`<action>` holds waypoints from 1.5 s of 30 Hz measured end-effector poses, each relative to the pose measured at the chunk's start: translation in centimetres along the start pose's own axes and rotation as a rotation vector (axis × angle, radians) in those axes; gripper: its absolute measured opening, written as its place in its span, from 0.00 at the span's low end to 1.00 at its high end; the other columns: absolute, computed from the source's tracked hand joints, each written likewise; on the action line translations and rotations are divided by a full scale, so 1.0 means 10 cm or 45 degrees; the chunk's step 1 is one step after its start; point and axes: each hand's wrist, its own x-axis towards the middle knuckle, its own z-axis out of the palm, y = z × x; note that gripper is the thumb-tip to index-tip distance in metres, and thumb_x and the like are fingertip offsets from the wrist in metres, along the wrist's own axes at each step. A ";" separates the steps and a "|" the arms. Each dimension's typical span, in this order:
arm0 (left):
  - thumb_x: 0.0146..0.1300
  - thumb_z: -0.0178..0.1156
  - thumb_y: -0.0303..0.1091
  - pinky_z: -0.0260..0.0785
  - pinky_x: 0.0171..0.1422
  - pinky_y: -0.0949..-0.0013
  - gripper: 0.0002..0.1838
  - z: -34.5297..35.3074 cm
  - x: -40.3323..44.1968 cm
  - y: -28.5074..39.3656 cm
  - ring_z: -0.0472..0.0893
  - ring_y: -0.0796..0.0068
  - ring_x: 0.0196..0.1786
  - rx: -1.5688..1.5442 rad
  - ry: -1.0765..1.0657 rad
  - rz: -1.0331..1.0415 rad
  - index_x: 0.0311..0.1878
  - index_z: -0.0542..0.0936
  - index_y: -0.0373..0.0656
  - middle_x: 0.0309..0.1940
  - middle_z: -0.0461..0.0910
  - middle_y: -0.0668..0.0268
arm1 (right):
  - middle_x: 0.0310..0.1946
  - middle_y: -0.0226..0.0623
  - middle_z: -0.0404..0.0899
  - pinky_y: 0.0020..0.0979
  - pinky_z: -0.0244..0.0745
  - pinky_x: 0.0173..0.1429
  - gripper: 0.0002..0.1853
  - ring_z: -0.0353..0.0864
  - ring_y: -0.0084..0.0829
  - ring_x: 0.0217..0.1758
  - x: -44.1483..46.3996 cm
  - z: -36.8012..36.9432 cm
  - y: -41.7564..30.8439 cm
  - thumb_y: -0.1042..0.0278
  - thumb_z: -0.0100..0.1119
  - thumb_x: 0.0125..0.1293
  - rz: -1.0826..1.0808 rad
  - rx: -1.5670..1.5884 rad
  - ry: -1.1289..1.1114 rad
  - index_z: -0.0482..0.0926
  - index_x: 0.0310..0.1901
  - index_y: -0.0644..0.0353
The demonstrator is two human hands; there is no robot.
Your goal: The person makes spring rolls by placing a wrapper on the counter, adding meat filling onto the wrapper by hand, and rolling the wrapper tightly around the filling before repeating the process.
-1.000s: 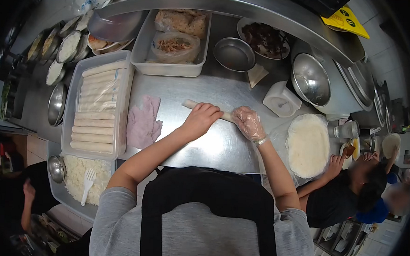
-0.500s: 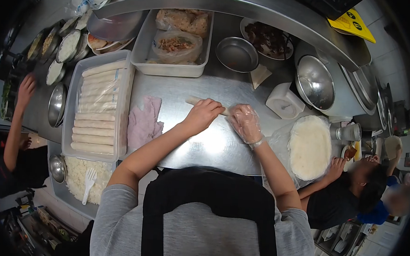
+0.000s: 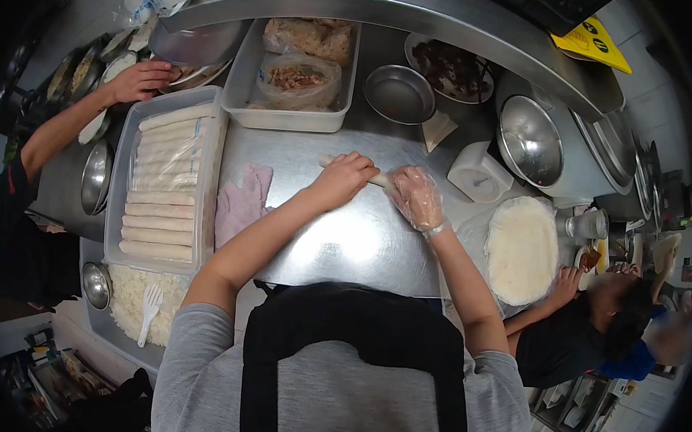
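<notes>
- Our left hand (image 3: 345, 179) is bare, fingers close together and bent down over a pale roll (image 3: 380, 179), gripping it. One end of the roll pokes out to the left.
- Our right hand (image 3: 417, 198) wears a clear plastic glove, fingers curled in on the roll's other end. Can't really see the fingertips under there.
- The roll sits around the middle of the steel tabletop (image 3: 359, 252), well in from the near edge, and a short bit shows between our hands.
- Nearest on the left is a pink cloth (image 3: 242, 202), right beside the box of rolls (image 3: 212, 176) along the left edge.
- Over toward the near right corner we've got a flat pale sheet (image 3: 522, 250) on clear plastic, with a white scale (image 3: 481, 175) beyond it along the right side.
- Up by the far edge: a tub with bagged filling (image 3: 284, 120), then a shallow metal bowl (image 3: 399, 92).
- Past the far left corner, a co-worker's hand (image 3: 142, 79) reaches in, fingers stretched out at a dish. Another co-worker's hand (image 3: 568, 283) is near the sheet; we can't tell if it's touching.
</notes>
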 end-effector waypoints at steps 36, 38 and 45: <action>0.59 0.61 0.34 0.63 0.60 0.55 0.19 0.16 0.41 0.53 0.73 0.59 0.56 0.088 0.025 0.061 0.53 0.77 0.40 0.51 0.76 0.60 | 0.41 0.43 0.80 0.37 0.75 0.50 0.11 0.80 0.45 0.45 -0.60 -0.42 0.05 0.72 0.60 0.62 0.510 0.250 0.437 0.81 0.46 0.62; 0.58 0.63 0.36 0.63 0.60 0.55 0.19 0.30 0.55 0.67 0.73 0.59 0.55 0.069 -0.071 0.108 0.52 0.77 0.40 0.49 0.76 0.60 | 0.41 0.43 0.80 0.37 0.75 0.50 0.11 0.80 0.45 0.45 -0.62 -0.46 0.03 0.72 0.60 0.62 0.537 0.251 0.447 0.81 0.46 0.62; 0.56 0.68 0.43 0.69 0.48 0.58 0.20 0.23 0.79 0.54 0.77 0.58 0.44 -0.316 -0.275 0.074 0.45 0.76 0.40 0.41 0.77 0.58 | 0.44 0.45 0.80 0.37 0.74 0.53 0.12 0.80 0.45 0.48 -0.70 -0.69 -0.09 0.73 0.59 0.62 0.605 0.174 0.497 0.81 0.47 0.62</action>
